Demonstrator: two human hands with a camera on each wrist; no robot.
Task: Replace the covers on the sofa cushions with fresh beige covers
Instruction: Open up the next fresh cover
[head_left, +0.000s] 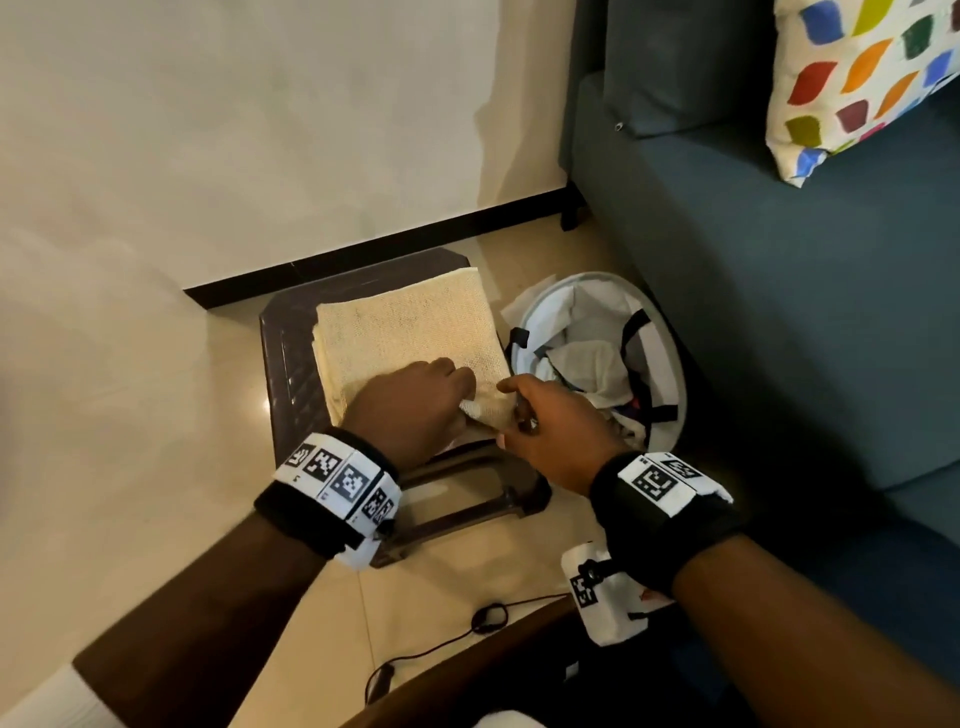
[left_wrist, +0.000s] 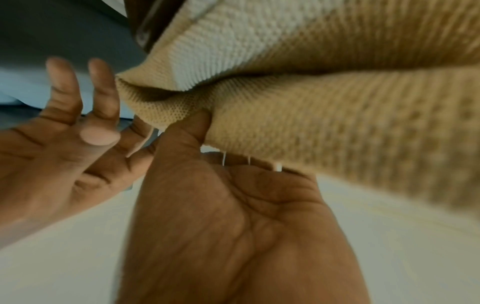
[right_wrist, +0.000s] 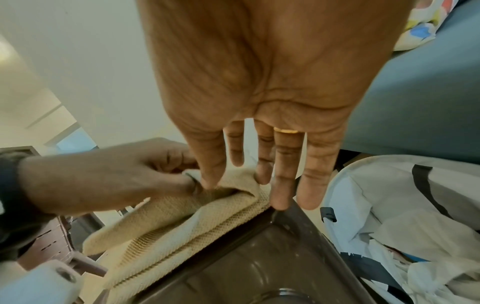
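Observation:
A stack of folded beige covers (head_left: 405, 327) lies on a brown plastic stool (head_left: 288, 364). My left hand (head_left: 415, 400) pinches the near right corner of the top beige cover (left_wrist: 311, 123), with its thumb (left_wrist: 192, 127) pressed into the fold. My right hand (head_left: 545, 421) is at the same corner from the right. Its fingers (right_wrist: 285, 174) are nearly straight, and the thumb and middle fingertip touch the lifted cover corner (right_wrist: 233, 191). A multicoloured leaf-print cushion (head_left: 862, 78) rests on the blue sofa (head_left: 779, 286) at the top right.
A white laundry basket (head_left: 670, 358) with black handles holds crumpled pale fabric between the stool and the sofa. A dark blue cushion (head_left: 670, 62) leans in the sofa's corner. A black cable (head_left: 467, 623) lies on the tiled floor near me. The wall runs behind the stool.

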